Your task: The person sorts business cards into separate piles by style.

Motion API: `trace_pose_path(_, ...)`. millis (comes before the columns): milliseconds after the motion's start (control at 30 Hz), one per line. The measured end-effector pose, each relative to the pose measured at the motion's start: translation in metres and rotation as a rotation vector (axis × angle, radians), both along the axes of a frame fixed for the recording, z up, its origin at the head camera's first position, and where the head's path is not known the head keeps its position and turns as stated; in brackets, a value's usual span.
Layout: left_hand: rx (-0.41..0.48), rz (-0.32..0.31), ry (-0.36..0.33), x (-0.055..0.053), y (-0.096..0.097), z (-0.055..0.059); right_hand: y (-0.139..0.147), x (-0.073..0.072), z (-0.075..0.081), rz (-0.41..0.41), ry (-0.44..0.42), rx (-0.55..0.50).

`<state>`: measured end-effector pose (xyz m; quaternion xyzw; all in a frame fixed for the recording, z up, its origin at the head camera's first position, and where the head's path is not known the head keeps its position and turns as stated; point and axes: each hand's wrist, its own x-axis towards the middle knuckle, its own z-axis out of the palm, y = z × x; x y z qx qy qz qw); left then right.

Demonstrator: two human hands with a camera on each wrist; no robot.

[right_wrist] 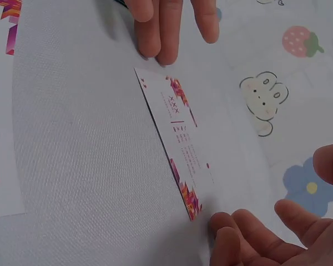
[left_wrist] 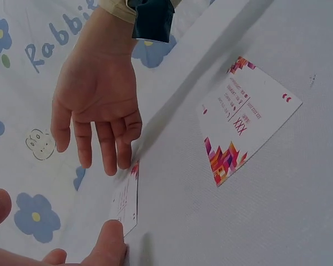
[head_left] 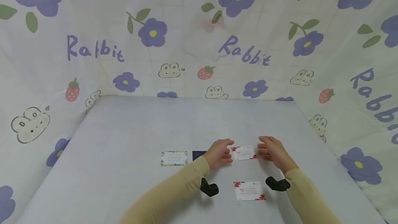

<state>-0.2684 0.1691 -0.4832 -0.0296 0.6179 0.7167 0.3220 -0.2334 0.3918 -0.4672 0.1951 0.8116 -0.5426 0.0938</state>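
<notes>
A white business card with red-orange corner patterns lies flat on the table between my two hands. My left hand is at its left end, fingers relaxed and bent a little, with nothing in them. At the right end my right hand has its loose fingers close beside the card's edge. The right wrist view shows this card with fingertips near both short ends. A second card of the same design lies closer to me, between the forearms.
Left of my left hand, a dark blue card is partly covered by that hand. Beside it lies a white card with a green leaf border. The white table meets a flower-printed cloth behind and at the sides.
</notes>
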Motion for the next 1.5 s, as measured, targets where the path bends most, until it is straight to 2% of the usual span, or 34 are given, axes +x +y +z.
trace_pose_path(167,-0.008,0.021,-0.011,-0.001,0.006,0.0,0.0,-0.007,-0.001,-0.008,-0.008,0.014)
trace_pose_path(567,0.045,0.035,-0.052,0.001,0.008,0.001,-0.004,-0.012,-0.001,0.014,-0.048,-0.011)
trace_pose_path(833,0.088,0.066,-0.073,0.002,0.01,0.0,-0.003,-0.012,-0.001,-0.016,-0.077,-0.097)
trace_pose_path(1000,0.088,0.074,-0.082,0.004,0.013,-0.002,-0.005,-0.011,-0.001,-0.031,-0.092,-0.203)
trace_pose_path(1100,0.08,0.075,-0.086,0.006,0.014,-0.001,-0.006,-0.01,0.001,-0.036,-0.06,-0.172)
trace_pose_path(1267,0.068,0.085,-0.089,0.005,0.015,0.001,-0.002,-0.01,0.006,-0.023,-0.037,-0.044)
trace_pose_path(1500,0.063,0.093,-0.099,0.002,0.016,-0.001,0.0,-0.012,0.002,-0.004,-0.082,-0.042)
